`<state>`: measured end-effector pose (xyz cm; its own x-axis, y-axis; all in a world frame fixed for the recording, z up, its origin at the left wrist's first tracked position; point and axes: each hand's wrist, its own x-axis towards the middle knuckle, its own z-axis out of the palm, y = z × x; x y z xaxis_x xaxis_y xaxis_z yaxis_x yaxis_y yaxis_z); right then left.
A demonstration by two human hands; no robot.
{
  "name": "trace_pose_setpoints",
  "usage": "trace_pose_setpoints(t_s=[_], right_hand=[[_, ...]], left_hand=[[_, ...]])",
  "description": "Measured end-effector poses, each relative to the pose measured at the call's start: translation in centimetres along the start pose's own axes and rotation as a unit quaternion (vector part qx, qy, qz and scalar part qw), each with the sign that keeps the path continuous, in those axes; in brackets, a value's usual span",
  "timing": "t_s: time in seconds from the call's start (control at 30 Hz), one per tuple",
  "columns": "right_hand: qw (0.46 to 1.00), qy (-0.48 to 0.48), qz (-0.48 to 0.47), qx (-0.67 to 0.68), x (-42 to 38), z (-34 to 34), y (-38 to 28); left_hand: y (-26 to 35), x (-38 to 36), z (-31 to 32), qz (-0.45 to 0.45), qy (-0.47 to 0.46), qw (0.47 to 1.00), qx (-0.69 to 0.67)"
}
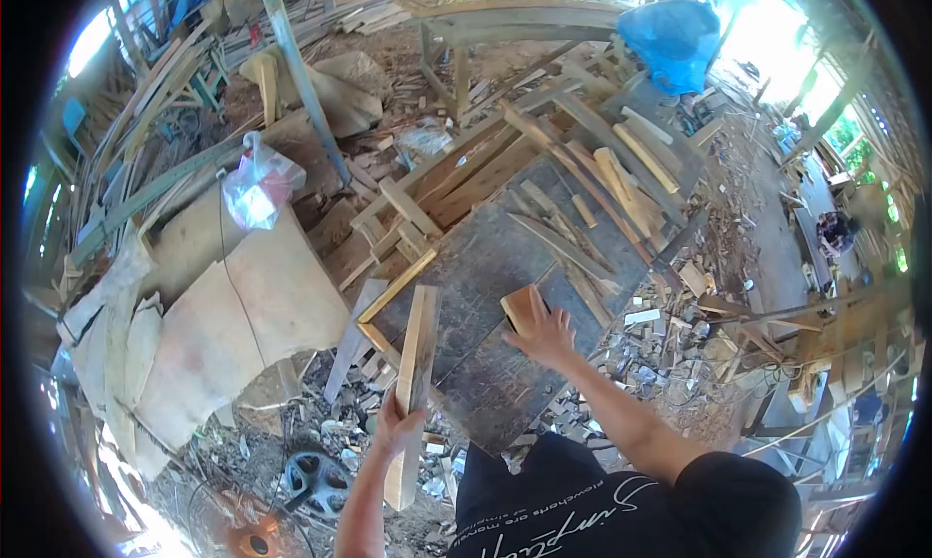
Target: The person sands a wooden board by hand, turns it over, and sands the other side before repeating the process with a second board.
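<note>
Wooden and pale, a long plank (412, 388) is being gripped near its lower part by the left hand (393, 430), whose fingers are clenched around it so that it is standing on edge at the near rim of the dark worktop (485, 267). Just to its right, the right hand (544, 335) is resting with fingers spread on a small wood block (518, 308) lying on that worktop. Farther off, loose offcuts (592, 184) are lying piled across the worktop's far end, with a blue bag (672, 41) sitting beyond them.
</note>
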<state>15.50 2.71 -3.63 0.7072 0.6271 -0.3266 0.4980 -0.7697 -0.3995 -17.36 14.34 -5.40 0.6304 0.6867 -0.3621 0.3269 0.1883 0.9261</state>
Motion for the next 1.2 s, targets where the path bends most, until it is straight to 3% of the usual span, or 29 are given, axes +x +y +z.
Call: trace_pose_setpoints(t_s=[0.03, 0.07, 0.2, 0.27, 0.3, 0.33, 0.37, 0.4, 0.43, 0.5, 0.53, 0.63, 0.7, 0.9, 1.0, 1.07, 1.13, 1.17, 1.2], right_hand=[[0.999, -0.024, 0.004, -0.02, -0.7, 1.3, 0.1], [0.999, 0.018, -0.011, -0.027, -0.6, 3.1, 1.3], [0.995, 0.086, -0.053, -0.012, -0.3, 4.5, 3.7], [0.991, 0.08, -0.099, 0.039, 0.4, 3.4, 5.1], [0.991, 0.085, -0.094, 0.04, 0.7, 2.6, 5.8], [0.988, 0.11, -0.101, 0.025, 1.0, 1.3, 6.5], [0.985, 0.133, -0.113, 0.009, 1.4, 0.1, 7.1], [0.984, 0.131, -0.117, 0.01, 2.5, -1.4, 7.8], [0.98, 0.161, -0.113, 0.007, 3.8, -2.9, 8.3], [0.974, 0.205, -0.1, -0.005, 7.2, -5.2, 9.6], [0.971, 0.222, -0.092, -0.014, 9.7, -6.1, 10.1], [0.972, 0.2, -0.122, 0.0, 15.4, -9.0, 10.7], [0.973, 0.192, -0.124, -0.01, 17.8, -9.8, 10.1], [0.973, 0.205, -0.108, 0.005, 18.3, -10.0, 10.4], [0.943, 0.322, -0.071, 0.042, 14.9, -11.5, 13.9], [0.905, 0.421, -0.053, 0.034, 13.0, -12.6, 19.3], [0.872, 0.485, 0.049, 0.028, 11.8, -13.3, 25.1], [0.871, 0.488, 0.052, 0.021, 11.9, -13.8, 27.8], [0.882, 0.451, 0.119, 0.068, 12.2, -14.2, 30.3]], left_hand=[[0.2, 0.5, -0.1, -0.008, -0.012, 0.997, -0.072], [0.2, 1.4, -0.2, -0.019, -0.041, 0.994, -0.1], [-0.6, 5.0, 1.1, -0.001, -0.081, 0.994, -0.071], [-0.8, 7.0, 1.9, 0.0, -0.032, 0.995, 0.091], [1.1, 7.6, 2.8, 0.004, -0.039, 0.995, 0.094], [4.3, 7.7, 3.9, -0.015, -0.017, 0.984, 0.179], [6.2, 7.8, 4.8, -0.036, 0.009, 0.965, 0.261], [4.4, 9.1, 5.0, 0.096, 0.051, 0.919, 0.38], [5.1, 9.8, 5.7, 0.092, 0.054, 0.917, 0.383], [6.8, 11.8, 6.6, 0.086, 0.081, 0.852, 0.51], [7.3, 13.1, 6.9, 0.082, 0.085, 0.848, 0.517], [6.9, 17.3, 7.1, 0.091, 0.09, 0.791, 0.599], [6.3, 19.7, 6.8, 0.168, 0.141, 0.726, 0.652], [5.7, 21.3, 6.1, 0.146, 0.151, 0.754, 0.622], [5.1, 21.8, 5.8, 0.136, 0.181, 0.743, 0.63], [5.1, 22.4, 5.6, 0.128, 0.192, 0.733, 0.64], [5.2, 22.4, 5.3, 0.097, 0.176, 0.731, 0.652], [5.0, 22.6, 5.3, 0.1, 0.171, 0.735, 0.648], [4.8, 22.6, 5.3, 0.125, 0.182, 0.732, 0.644]])
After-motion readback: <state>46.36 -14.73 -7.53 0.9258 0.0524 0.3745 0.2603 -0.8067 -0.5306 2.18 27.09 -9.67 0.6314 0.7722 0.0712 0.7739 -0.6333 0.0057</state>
